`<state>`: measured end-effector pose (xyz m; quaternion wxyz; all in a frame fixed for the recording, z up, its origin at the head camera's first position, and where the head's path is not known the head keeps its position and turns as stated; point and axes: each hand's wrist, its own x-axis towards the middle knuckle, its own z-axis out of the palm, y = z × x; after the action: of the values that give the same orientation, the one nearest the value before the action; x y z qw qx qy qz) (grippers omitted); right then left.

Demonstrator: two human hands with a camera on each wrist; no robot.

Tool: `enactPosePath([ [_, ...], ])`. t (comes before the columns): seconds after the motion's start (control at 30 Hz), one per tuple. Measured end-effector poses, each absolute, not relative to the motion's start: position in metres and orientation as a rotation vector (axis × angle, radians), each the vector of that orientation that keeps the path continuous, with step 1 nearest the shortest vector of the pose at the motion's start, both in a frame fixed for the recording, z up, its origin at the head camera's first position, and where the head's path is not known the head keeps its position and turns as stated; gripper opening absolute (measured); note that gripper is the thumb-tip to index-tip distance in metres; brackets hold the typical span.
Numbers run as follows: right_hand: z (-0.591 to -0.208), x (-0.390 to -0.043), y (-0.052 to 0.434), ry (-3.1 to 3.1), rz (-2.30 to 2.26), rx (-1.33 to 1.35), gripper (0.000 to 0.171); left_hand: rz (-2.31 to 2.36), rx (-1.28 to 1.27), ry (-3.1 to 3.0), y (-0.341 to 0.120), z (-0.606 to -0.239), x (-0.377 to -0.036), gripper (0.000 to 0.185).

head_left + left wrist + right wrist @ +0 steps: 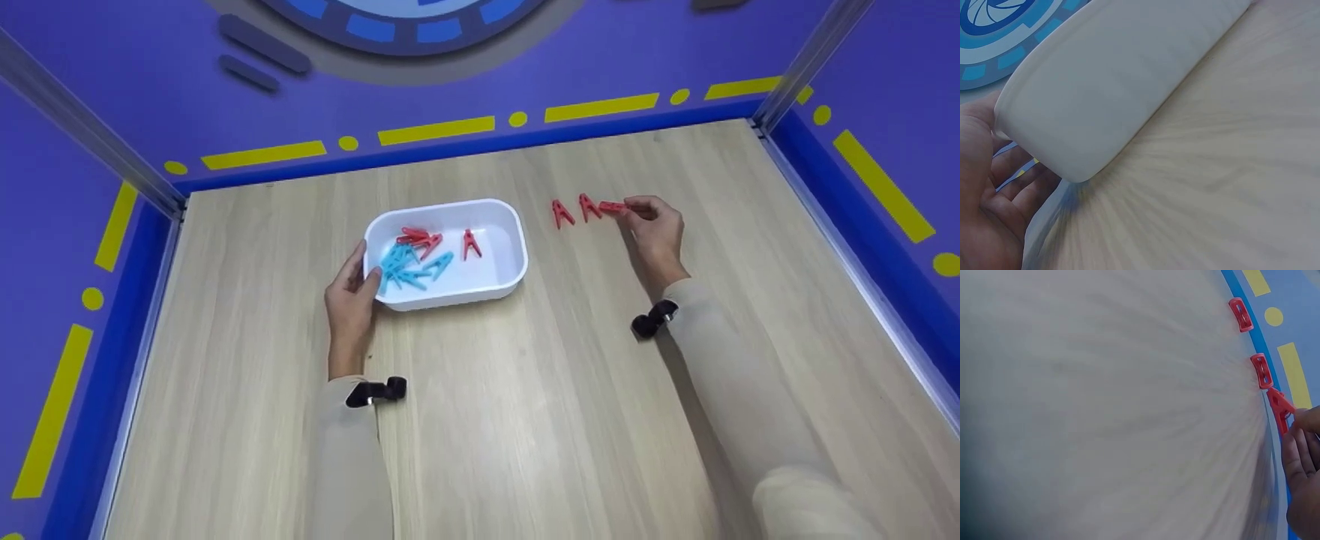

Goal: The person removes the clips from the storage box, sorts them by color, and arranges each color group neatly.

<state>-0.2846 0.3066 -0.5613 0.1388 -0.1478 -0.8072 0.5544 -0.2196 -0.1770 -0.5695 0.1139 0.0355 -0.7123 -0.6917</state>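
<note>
This looks like a purpose-built recording booth or demonstration cell, not a home or shop. A pale wood-grain laminate worktop (pixel 525 420) is boxed in on three sides by purple printed wall panels (pixel 150 75) carrying yellow dash-and-dot stripes (pixel 435 130) and a blue-and-white circular graphic (pixel 405 19). Bare aluminium corner posts (pixel 75 120) join the panels, and a dark blue band (pixel 465 146) runs along the base of the walls. Small black cameras strapped to the wrists (pixel 375 391) mark it as a data-capture set-up.
</note>
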Motion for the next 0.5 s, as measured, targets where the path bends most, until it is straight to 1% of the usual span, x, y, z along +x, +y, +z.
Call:
enactPosePath([
  [0.5, -0.5617, -0.284, 0.3038, -2.374, 1.604, -0.454, 0.016, -2.027, 0.124, -2.104, -0.1778, -0.5686, -0.2193, 0.052],
])
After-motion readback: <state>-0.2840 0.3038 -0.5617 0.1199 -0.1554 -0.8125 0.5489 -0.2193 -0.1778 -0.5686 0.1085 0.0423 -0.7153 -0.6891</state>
